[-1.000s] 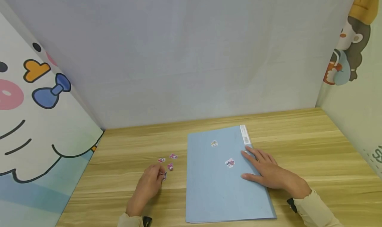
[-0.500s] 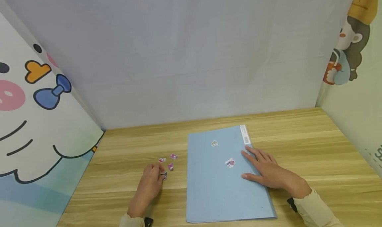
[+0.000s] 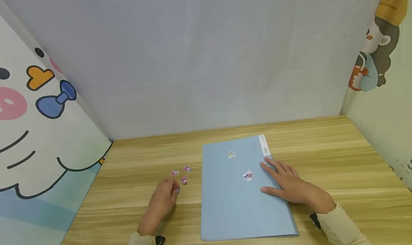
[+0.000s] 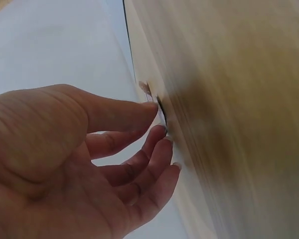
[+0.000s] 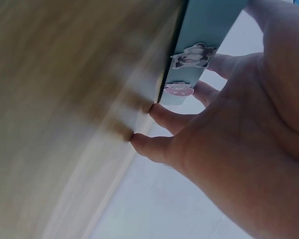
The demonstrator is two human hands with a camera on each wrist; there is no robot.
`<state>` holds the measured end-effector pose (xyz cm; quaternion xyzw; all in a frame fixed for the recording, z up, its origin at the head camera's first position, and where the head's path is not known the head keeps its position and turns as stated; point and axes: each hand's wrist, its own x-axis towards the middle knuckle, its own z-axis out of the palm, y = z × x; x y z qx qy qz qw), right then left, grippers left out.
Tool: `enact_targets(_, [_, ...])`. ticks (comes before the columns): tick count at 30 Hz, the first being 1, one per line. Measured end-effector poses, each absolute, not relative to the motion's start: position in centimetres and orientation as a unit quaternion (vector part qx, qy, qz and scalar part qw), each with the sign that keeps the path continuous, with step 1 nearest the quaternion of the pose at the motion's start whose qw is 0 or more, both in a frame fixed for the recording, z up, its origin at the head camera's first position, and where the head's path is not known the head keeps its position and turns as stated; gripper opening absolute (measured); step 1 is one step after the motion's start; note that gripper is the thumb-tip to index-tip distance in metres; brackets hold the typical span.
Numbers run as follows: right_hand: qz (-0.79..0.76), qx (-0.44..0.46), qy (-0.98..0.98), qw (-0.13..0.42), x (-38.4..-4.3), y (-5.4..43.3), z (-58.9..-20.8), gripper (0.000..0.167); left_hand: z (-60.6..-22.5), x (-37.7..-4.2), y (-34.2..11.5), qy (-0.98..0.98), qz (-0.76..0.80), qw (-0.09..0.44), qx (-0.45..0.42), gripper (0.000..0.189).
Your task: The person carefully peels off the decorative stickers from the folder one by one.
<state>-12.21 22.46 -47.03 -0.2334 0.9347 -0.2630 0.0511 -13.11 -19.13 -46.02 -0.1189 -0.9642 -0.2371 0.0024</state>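
Observation:
My left hand [image 3: 162, 198] bends over the wooden table, thumb and index finger pinching a small dark-and-white cartoon sticker [image 3: 178, 191]. Most of that sticker is hidden by the fingers; its dark edge shows beside the thumb [image 4: 148, 108] in the left wrist view. Just beyond lie three loose stickers: a pink one [image 3: 184, 180], a red-and-white one [image 3: 174, 173] and a purple-pink one [image 3: 187, 168]. Fingers spread, my right hand [image 3: 286, 184] rests across the right edge of a blue folder [image 3: 231, 209], with two fingertips [image 5: 134, 140] touching the table. A rainbow sticker [image 3: 231, 155] and a pink-and-black character sticker [image 3: 248, 175] are on the cover.
A white barcode label [image 3: 264, 145] runs along the folder's upper right edge. Behind the wooden table [image 3: 334, 159] hangs a pale cloth backdrop [image 3: 206, 59]. Printed cartoon panels flank it, a white character [image 3: 32, 137] at left and a figure in a yellow hat [image 3: 374, 48] at right.
My left index finger has curled down over the dark sticker, which now shows less than before. My right hand, the folder and the three loose stickers have stayed in place.

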Motion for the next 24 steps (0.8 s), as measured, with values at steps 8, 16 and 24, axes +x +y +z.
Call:
enact_targets(8, [-0.259,-0.237,0.935,0.044,-12.2,22.4,-46.9,0.077,-46.1,-12.9,-19.1,-0.963,-0.234,0.013,-0.132,0.015])
enact_targets(16, [-0.259,-0.233,0.936,0.047,-12.2,22.4,-46.9,0.077,-46.4,-12.9,-18.4,-0.961,-0.212,0.085,-0.156,0.018])
enact_targets(24, [-0.260,-0.232,0.936,0.049,-12.2,22.3,-46.8,0.077,-46.1,-13.6,-16.5,-0.948,-0.225,0.132,-0.181,0.010])
